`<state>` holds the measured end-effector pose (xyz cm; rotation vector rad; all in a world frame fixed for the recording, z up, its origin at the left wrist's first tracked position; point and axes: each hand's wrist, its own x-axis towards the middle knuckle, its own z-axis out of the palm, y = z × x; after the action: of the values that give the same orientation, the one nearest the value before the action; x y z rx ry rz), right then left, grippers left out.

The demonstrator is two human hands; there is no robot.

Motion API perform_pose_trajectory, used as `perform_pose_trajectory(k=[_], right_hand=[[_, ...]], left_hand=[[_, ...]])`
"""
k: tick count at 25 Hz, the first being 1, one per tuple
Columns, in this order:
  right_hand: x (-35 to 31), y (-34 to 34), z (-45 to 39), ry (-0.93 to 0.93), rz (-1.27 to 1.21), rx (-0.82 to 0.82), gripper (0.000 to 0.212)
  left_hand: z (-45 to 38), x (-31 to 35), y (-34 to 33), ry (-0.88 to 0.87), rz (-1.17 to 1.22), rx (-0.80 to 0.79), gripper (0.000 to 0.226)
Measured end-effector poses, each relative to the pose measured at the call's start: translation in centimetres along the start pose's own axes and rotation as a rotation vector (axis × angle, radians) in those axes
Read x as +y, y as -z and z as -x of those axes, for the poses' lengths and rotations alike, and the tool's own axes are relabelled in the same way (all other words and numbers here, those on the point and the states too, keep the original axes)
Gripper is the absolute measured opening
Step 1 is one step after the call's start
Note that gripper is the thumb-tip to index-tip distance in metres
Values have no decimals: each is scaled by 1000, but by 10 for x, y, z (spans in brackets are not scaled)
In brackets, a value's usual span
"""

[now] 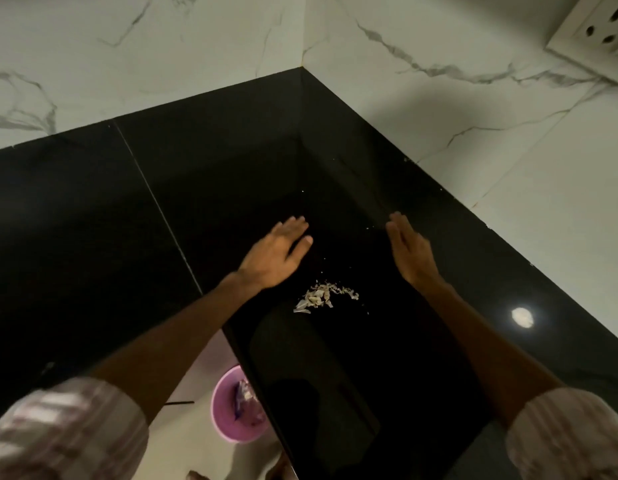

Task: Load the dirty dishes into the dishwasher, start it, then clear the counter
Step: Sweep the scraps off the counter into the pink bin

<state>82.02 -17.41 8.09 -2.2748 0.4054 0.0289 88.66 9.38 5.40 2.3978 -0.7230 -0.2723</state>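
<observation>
A small heap of pale food scraps [323, 296] lies on the glossy black counter [92, 237] in a corner. My left hand [279, 252] is flat, palm down, fingers together, just above and left of the scraps. On the other side, my right hand [413, 252] stands on edge with straight fingers, to the right of the scraps near the black upstand. Neither hand holds anything. A few loose crumbs [369, 228] lie between the hands. No dishes or dishwasher are in view.
White marble-look walls [196, 46] meet at the corner behind the counter. A wall socket [598, 26] sits at the top right. Below the counter's front edge, a pink bin [231, 410] with rubbish in it stands on the floor. A ceiling light reflects [522, 317] on the counter.
</observation>
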Motion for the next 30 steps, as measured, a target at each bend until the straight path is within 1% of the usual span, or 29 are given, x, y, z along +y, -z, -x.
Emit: perform_pose_trajectory(k=[1, 2, 3, 4, 5, 6, 7, 8, 9, 10, 11, 12, 13, 15, 17, 20, 22, 24, 25, 27, 28, 30], right_hand=[[5, -4, -5, 9, 207, -80, 52], [10, -13, -7, 74, 361, -166, 55], [13, -21, -9, 168, 426, -257, 54], [11, -22, -7, 234, 380, -352, 52], [6, -20, -2, 233, 241, -416, 48], [4, -14, -1, 159, 65, -421, 44], [6, -8, -3, 116, -75, -329, 42], [11, -2, -5, 77, -151, -162, 39], [20, 1, -7, 47, -140, 5, 35], [26, 1, -10, 36, -42, 115, 37], [36, -3, -13, 52, 125, 132, 43], [43, -10, -15, 85, 276, 108, 49], [48, -15, -17, 112, 351, 87, 51], [47, -17, -18, 122, 321, 112, 51], [45, -15, -19, 144, 297, 150, 49], [46, -15, -20, 143, 305, 167, 47], [47, -16, -19, 151, 296, 183, 45], [45, -15, -20, 159, 268, 211, 43], [45, -16, -21, 162, 263, 223, 41], [47, -18, -20, 170, 268, 249, 40], [48, -18, -21, 175, 270, 256, 40], [48, -18, -23, 186, 266, 260, 40]], left_hand=[[-16, -2, 6, 37, -27, -33, 61], [-32, -1, 10, 67, -42, -64, 62], [-46, 0, 13, 90, -48, -95, 61], [-58, 2, 16, 107, -50, -117, 61], [-69, 3, 18, 125, -52, -136, 61], [-80, 2, 19, 145, -62, -159, 62], [-91, 0, 20, 156, -82, -191, 64], [-101, -5, 19, 150, -115, -225, 65], [-107, -7, 16, 127, -172, -251, 66], [-109, -9, 11, 90, -243, -252, 67], [-105, -11, 5, 40, -307, -241, 67], [-96, -11, -3, -22, -353, -218, 67], [-82, -9, -9, -89, -375, -206, 68], [-47, 2, -20, -207, -374, -243, 70], [-11, 14, -30, -244, -337, -268, 68], [26, 25, -39, -291, -214, -310, 71], [26, 24, -36, -263, -101, -317, 73], [-8, 21, -26, -221, -61, -290, 74], [-32, 19, -22, -211, -85, -289, 73], [-74, 19, -20, -234, -202, -340, 72], [-81, 21, -23, -276, -287, -369, 71], [-62, 22, -33, -406, -381, -392, 69]])
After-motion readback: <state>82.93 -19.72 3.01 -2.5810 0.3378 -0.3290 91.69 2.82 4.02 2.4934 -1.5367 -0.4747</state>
